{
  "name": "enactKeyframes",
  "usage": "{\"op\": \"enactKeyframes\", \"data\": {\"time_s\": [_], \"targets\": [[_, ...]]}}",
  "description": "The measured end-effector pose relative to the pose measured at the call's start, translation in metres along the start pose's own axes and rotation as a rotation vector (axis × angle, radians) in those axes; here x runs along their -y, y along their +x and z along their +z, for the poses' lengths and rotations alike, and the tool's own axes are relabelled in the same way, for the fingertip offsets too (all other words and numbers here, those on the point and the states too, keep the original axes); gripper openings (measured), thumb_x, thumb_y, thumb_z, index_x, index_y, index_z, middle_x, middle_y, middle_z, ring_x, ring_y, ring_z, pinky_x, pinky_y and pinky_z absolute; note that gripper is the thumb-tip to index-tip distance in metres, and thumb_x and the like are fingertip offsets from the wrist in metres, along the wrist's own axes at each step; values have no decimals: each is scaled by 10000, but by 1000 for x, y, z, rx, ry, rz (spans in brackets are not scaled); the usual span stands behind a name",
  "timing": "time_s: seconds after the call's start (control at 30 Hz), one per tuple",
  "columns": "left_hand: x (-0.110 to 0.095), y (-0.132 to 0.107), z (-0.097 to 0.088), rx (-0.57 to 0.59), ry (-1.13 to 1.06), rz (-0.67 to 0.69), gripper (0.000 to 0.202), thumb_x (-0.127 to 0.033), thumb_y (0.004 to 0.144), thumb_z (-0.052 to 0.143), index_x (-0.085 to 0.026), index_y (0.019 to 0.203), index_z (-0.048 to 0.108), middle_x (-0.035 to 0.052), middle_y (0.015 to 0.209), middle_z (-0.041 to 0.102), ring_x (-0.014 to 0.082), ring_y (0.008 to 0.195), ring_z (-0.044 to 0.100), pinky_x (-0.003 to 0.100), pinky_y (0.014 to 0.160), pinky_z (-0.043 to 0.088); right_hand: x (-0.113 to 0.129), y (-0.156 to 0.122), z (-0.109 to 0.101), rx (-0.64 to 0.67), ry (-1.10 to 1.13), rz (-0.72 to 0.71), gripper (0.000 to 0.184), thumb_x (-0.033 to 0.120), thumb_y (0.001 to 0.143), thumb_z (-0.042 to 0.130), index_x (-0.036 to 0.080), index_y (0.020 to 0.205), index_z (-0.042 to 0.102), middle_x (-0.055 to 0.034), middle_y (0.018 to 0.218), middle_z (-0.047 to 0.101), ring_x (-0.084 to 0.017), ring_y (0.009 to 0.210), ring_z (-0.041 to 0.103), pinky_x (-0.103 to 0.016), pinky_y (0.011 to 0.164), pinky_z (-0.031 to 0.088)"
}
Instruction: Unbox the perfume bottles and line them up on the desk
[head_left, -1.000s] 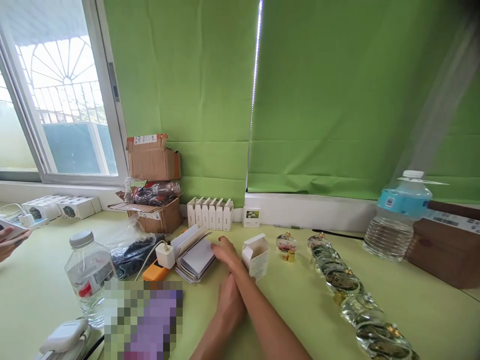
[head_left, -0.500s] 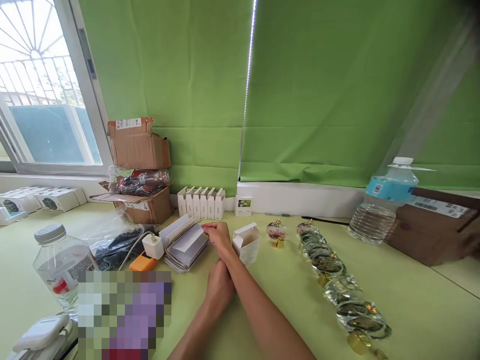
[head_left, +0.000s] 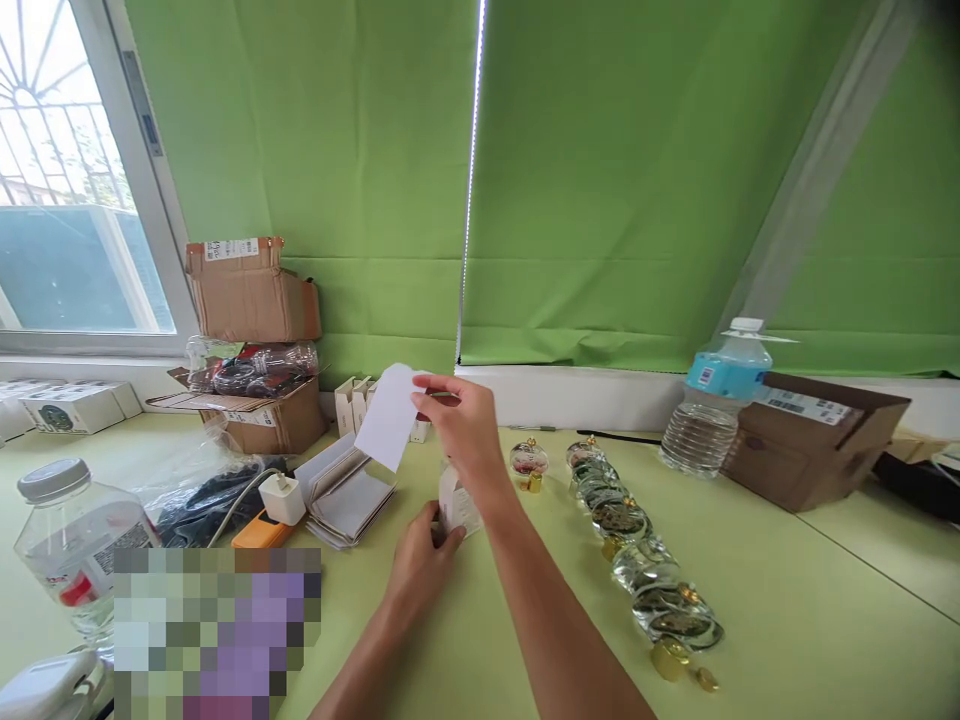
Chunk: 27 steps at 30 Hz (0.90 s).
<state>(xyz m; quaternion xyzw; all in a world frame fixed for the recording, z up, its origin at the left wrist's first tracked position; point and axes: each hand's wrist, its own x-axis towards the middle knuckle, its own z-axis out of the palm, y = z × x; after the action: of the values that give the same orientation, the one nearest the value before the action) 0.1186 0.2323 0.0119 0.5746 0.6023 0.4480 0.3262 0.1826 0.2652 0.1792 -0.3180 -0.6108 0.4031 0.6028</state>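
Observation:
Raised above the table, my right hand (head_left: pixel 466 430) pinches a white paper card (head_left: pixel 388 420) by its upper right corner. My left hand (head_left: pixel 421 550) grips the lower part of a small white carton (head_left: pixel 459 508) standing on the table, thumb in front. The right hand and forearm hide part of that carton. Left of my hands lies a stack of white folded cards (head_left: pixel 349 505). A row of narrow white cartons (head_left: pixel 346 405) at the back is partly covered by the raised card.
Glass ornaments with gold fittings (head_left: pixel 622 520) run down the table at right, and another ornament (head_left: pixel 529 457) stands near the carton. Water bottles (head_left: pixel 701 430) flank both sides. Cardboard boxes (head_left: pixel 251 300), a white charger (head_left: pixel 282 497) and a brown box (head_left: pixel 810 440) are around.
My right hand has lifted a white card off the stack, up and to the right. My left hand has moved from under the right wrist onto the carton. The view has shifted slightly right.

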Motion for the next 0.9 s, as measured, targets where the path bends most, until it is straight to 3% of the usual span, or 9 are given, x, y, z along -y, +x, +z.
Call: {"op": "enactKeyframes", "data": {"time_s": [0.1,0.2,0.43,0.6,0.7,0.77,0.83,0.87,0.9], "targets": [[1,3,-4,45,1,72,295,-376,774,565,-177,988,604,14,788,633,160,662,546,250,592,366,36,-10,-26,-43,64,-26,298,238,705,672,143,984,719,-40,783,708,-158,691,657,-288,632,578],[3,6,-11,66,10,109,288,-370,748,589,-164,947,625,22,769,627,164,667,537,254,603,368,59,-22,-57,-69,-7,-69,289,230,716,691,151,993,718,-47,801,716,-149,646,653,-300,617,586],[3,11,-30,152,-15,100,308,-349,706,620,-139,929,653,29,783,646,142,630,522,242,573,370,75,-40,-122,-13,-249,-100,252,256,741,708,186,983,724,-57,787,723,-176,645,663,-320,589,565],[10,9,-39,183,-22,78,542,-302,702,610,-164,1219,526,61,1026,630,114,647,509,233,587,403,68,-37,-134,102,-386,-29,191,217,742,685,194,929,722,-49,846,717,-168,670,666,-304,609,570],[6,5,-51,176,-13,69,722,-216,678,590,-219,1361,357,105,1277,502,105,692,528,234,588,428,64,-35,-132,198,-479,44,180,199,772,638,196,936,712,-47,831,707,-159,659,662,-291,609,569],[-8,0,-60,64,-18,102,676,-222,701,578,-215,1342,363,109,1249,507,109,699,525,243,599,436,63,-35,-129,239,-496,69,182,182,779,615,201,937,704,-42,853,700,-151,660,662,-285,620,572],[-29,-8,-67,-128,-48,172,485,-322,790,550,-228,1254,445,72,1163,551,109,682,507,250,613,430,63,-36,-127,262,-482,57,191,162,779,597,212,935,696,-31,905,689,-140,674,661,-270,621,576],[-41,-12,-69,-228,-66,197,413,-390,818,539,-240,1199,490,47,1082,580,110,661,486,241,585,406,64,-38,-126,271,-469,42,202,153,779,588,217,940,691,-25,928,680,-132,676,657,-261,615,577],[-51,-17,-70,-241,-78,210,387,-442,831,531,-240,1161,521,22,937,594,113,641,469,235,573,388,65,-39,-125,278,-457,26,212,147,781,580,222,948,686,-20,942,670,-123,670,650,-252,606,577]]}}
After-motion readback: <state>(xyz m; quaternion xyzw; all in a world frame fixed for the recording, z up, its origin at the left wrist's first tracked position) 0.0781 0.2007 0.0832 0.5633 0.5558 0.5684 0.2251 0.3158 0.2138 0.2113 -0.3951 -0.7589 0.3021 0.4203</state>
